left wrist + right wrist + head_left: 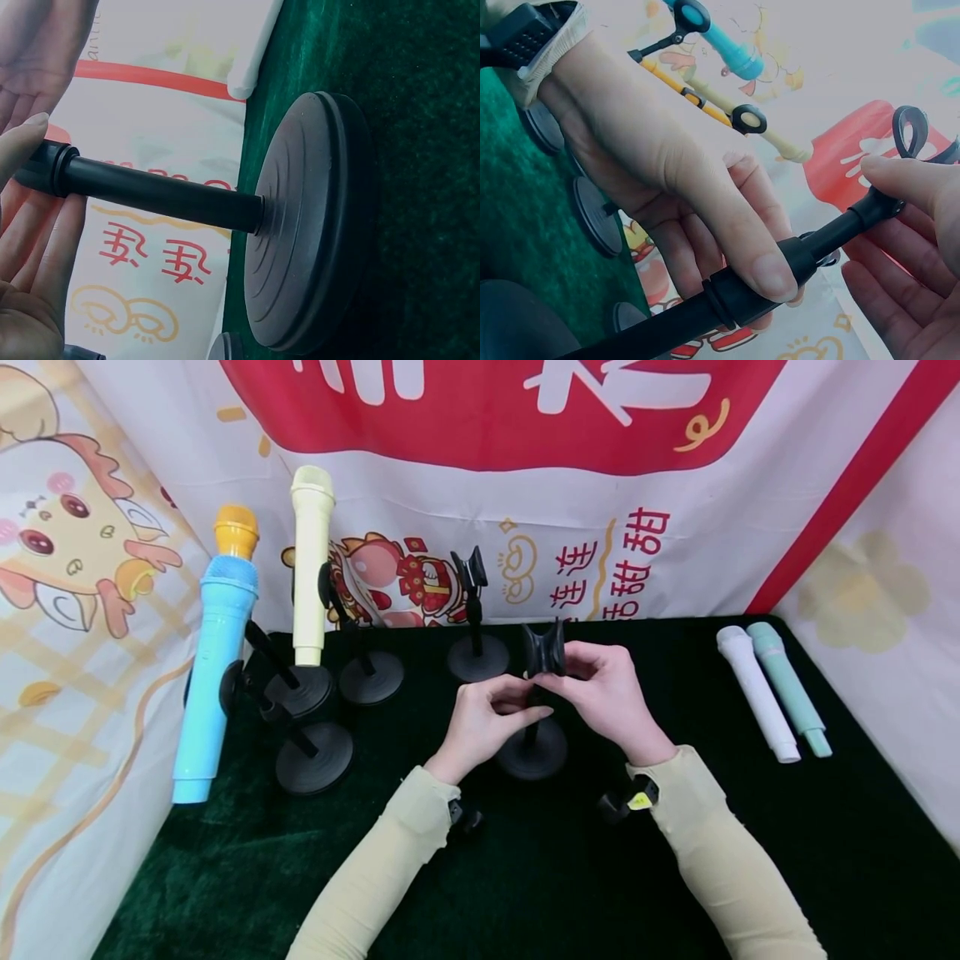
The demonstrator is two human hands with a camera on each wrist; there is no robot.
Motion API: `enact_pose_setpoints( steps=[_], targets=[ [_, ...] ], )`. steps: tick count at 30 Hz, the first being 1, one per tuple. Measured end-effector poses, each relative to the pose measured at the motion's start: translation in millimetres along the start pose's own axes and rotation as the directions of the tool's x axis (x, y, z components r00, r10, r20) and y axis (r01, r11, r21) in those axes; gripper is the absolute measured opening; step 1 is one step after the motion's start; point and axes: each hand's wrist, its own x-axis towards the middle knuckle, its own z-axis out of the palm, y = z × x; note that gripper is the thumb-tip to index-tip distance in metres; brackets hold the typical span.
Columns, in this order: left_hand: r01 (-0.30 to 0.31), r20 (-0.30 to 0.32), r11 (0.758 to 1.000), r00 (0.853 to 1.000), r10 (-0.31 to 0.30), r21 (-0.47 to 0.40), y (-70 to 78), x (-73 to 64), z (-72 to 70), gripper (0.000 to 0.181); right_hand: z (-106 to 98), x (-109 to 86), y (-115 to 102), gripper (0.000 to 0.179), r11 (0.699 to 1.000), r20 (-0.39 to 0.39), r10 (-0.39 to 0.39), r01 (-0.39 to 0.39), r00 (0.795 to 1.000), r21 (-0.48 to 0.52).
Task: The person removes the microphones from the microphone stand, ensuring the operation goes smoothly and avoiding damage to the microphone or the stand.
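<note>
A black microphone stand (534, 727) rests on its round base (307, 225) at the middle of the green cloth. My left hand (504, 703) grips the pole (150, 191) just under the joint, thumb and fingers curled round it (705, 217). My right hand (576, 670) pinches the stand's top just below the black clip (543, 650), its thumb (900, 176) lying on the upper rod. The clip holds nothing.
At the left, a blue microphone (213, 668) and a cream one (310, 568) sit in stands, with an orange-topped one (236, 531) behind. Two bare stands (371, 677) (477, 656) are at the back. White (756, 693) and teal (791, 689) microphones lie at the right. Printed banners wall the table.
</note>
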Motion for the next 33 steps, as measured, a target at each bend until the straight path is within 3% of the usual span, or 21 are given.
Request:
enact_pose_setpoints(
  steps=[19, 33],
  targets=[
    [-0.018, -0.008, 1.000, 1.000, 0.018, 0.011, 1.5, -3.5, 1.8, 0.027, 6, -3.5, 2, 0.012, 0.998, -0.074, -0.043, 0.047, 0.996, 0.042],
    [-0.013, -0.002, 1.000, 1.000, 0.013, -0.018, -1.4, -1.1, 0.2, 0.024, -4, 7.3, 3, 0.010, 0.999, 0.070, -0.038, 0.035, 0.997, 0.040]
  ],
)
